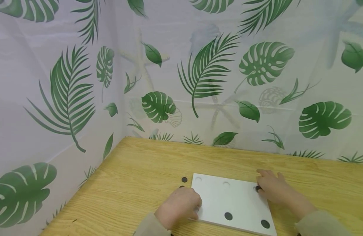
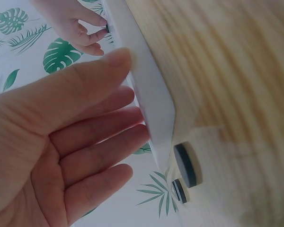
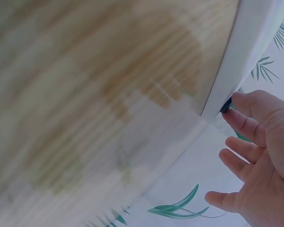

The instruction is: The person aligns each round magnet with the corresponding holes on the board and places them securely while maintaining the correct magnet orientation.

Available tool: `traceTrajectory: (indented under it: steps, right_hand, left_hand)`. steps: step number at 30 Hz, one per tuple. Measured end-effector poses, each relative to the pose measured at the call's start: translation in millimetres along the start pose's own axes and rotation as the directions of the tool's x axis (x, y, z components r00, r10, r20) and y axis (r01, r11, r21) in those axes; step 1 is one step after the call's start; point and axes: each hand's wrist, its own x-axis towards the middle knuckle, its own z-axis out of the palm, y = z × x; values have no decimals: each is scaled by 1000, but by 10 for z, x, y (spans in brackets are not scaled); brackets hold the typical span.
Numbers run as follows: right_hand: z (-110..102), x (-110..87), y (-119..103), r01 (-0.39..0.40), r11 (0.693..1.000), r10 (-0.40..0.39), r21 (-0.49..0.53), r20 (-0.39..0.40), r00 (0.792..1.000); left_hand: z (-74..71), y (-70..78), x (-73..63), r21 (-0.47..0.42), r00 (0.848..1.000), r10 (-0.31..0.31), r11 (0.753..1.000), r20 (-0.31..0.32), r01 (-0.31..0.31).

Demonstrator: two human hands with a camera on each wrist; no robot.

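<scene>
A flat white board (image 1: 228,200) with shallow round recesses lies on the table. Black discs sit at its front middle (image 1: 228,216) and front right corner (image 1: 265,224). At the far right corner my right hand (image 1: 274,186) pinches another black disc (image 1: 258,188) between thumb and index finger, its other fingers spread. My left hand (image 1: 181,205) is over the board's front left corner, covering part of it. In the left wrist view the left hand's fingers (image 2: 104,146) reach to the board, loosely extended, with the thumb near its edge and nothing showing between them.
Two loose black discs lie on the wooden table (image 1: 140,170) left of the board, one in plain view (image 1: 184,179) and one partly behind the left hand (image 1: 182,186). A leaf-patterned cloth (image 1: 169,72) hangs along the table's back and left side.
</scene>
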Motion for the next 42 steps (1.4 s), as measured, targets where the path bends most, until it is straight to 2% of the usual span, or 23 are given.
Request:
traceTrajectory:
  steps: [12,25,29,37,42]
  right_hand:
    - [14,41,-30,-2,1000,2,-11,48,999]
    - [24,50,-38,-14,1000,14,-3,54,998]
    - [21,30,-38,5,1000,-5,6,38,999]
    - [-7,-20,-48,64,992,-68,109,30,997]
    - [-69,-98,-113,109,984,-103,140,-48,993]
  left_hand:
    - [-9,6,10,4,1000,-3,1000,31,3]
    - [1,9,15,12,1000,-8,1000,25,8]
    - [-1,13,9,10,1000,0,1000,13,0]
    - [1,11,2,28,1000,0,1000,7,0]
    - [-2,5,6,24,1000,1,1000,12,-2]
